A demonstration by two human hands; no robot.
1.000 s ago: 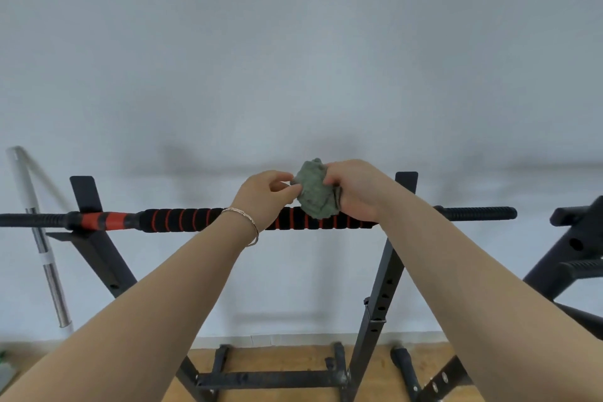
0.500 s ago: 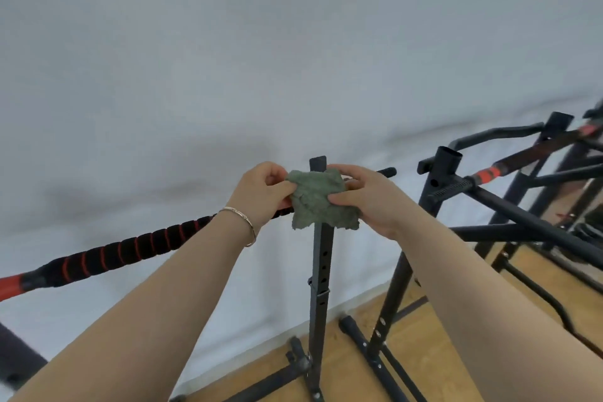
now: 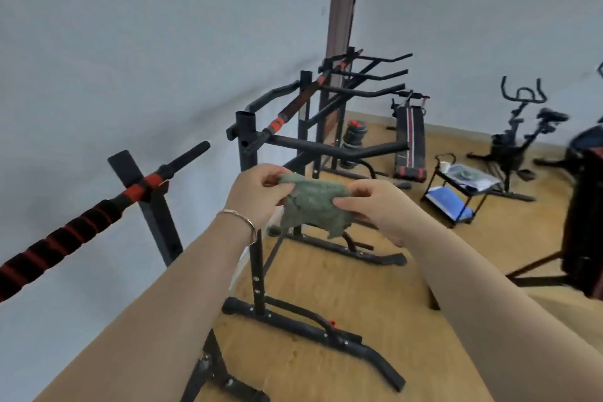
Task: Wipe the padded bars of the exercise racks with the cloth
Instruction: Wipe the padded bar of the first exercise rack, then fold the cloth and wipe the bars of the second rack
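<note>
**Green cloth (image 3: 313, 206) — held between racks**

Stretched in mid-air, touching no bar. The left hand (image 3: 257, 192) pinches one edge, the right hand (image 3: 372, 206) the other — likely refolding for a clean face. A padded bar (image 3: 58, 240) lies left; next rack's bar (image 3: 298, 101) ahead.

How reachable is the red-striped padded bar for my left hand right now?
Probably reachable: nothing stands between the left hand and the padded bar off to its left, though it and the right hand are pinching the cloth.
</note>
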